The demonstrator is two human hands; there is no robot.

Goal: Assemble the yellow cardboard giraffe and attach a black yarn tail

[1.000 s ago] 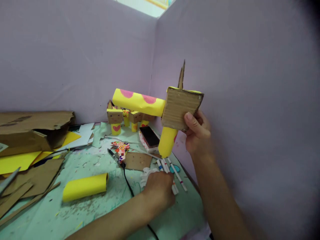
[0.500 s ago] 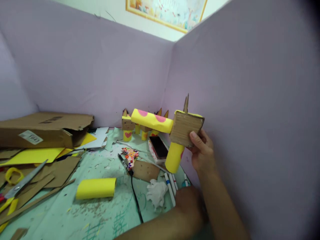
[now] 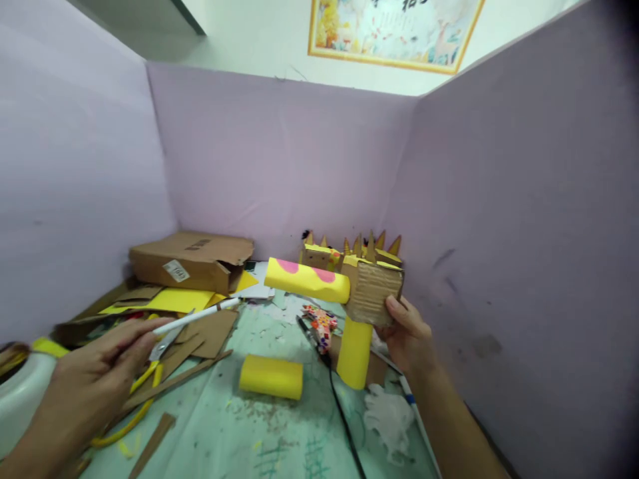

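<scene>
My right hand (image 3: 412, 336) grips a cardboard animal figure (image 3: 374, 293) by the edge of its square brown body. One yellow paper tube with pink spots juts out to the left of the body, another yellow tube points down, and cardboard spikes stand on top. At the left, my left hand (image 3: 97, 376) pinches a slim white marker pen (image 3: 192, 318) with a reddish-brown band, its far end pointing right. Between the hands, a loose yellow paper tube (image 3: 272, 377) lies on the green table cover (image 3: 214, 426).
Scissors (image 3: 158, 349) and cardboard scraps (image 3: 214, 336) lie at the left, before a cardboard box (image 3: 194, 256). A flower-patterned glue gun (image 3: 322, 326) with a black cord and crumpled tissue (image 3: 389, 419) lie near the figure. More spiky figures (image 3: 319, 256) stand behind. Purple panels (image 3: 279, 146) surround the table.
My left hand has swung from the markers at lower right to the left side and now holds a white marker pen. The view has turned left; my right hand still holds the figure.
</scene>
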